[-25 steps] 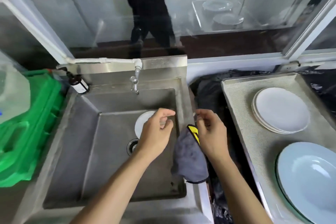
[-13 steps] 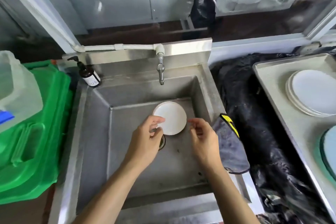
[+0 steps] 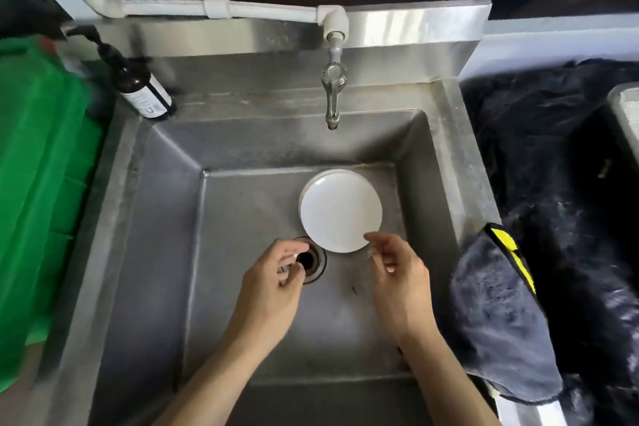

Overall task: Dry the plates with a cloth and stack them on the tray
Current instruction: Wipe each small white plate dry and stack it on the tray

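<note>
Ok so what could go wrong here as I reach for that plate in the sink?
1. The white plate lies flat on the sink floor; both hands are empty, so prying up its rim with bare fingers could let it slip and chip.
2. The grey cloth is draped over the sink's right edge and may slide off if bumped.

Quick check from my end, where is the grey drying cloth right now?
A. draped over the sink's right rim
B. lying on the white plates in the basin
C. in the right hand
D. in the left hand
A: the grey cloth hangs over the sink's right rim, while the left hand and right hand are both empty over the basin.
</note>
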`<state>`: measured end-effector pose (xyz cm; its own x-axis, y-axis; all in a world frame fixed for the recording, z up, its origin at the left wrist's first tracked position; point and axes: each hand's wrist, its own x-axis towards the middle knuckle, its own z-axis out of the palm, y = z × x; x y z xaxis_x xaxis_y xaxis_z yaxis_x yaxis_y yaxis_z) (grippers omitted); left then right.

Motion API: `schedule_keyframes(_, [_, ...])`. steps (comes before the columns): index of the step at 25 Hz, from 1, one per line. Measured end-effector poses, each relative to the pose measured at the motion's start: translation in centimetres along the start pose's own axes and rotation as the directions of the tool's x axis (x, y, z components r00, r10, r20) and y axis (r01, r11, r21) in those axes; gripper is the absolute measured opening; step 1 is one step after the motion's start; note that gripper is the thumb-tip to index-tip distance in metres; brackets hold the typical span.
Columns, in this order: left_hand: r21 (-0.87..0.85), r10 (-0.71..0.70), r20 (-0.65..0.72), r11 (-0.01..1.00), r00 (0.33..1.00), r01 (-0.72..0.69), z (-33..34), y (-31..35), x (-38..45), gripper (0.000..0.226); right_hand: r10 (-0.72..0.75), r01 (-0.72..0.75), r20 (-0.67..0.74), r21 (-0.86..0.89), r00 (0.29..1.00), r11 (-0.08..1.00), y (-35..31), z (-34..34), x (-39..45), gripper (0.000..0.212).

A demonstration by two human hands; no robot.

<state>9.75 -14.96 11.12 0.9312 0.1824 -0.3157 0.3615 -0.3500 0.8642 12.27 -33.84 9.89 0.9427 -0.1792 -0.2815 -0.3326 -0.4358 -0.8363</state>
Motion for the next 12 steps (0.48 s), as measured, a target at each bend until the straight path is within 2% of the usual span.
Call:
schedule_keyframes(6, [0.012,-0.054,-0.067,0.998,0.996,0.055,3.6,-5.8,6.3,0.040,0.092,-0.091,0.030,-0.052,0.995,0.995,5.8,3.1,6.9,0.026])
schedule_keyframes(12, [0.055,-0.137,-0.065,0.988,0.988,0.141,6.3,-11.0,11.8,0.042,0.178,-0.176,-0.069,0.029,0.982,0.984,10.3,6.6,12.8,0.038])
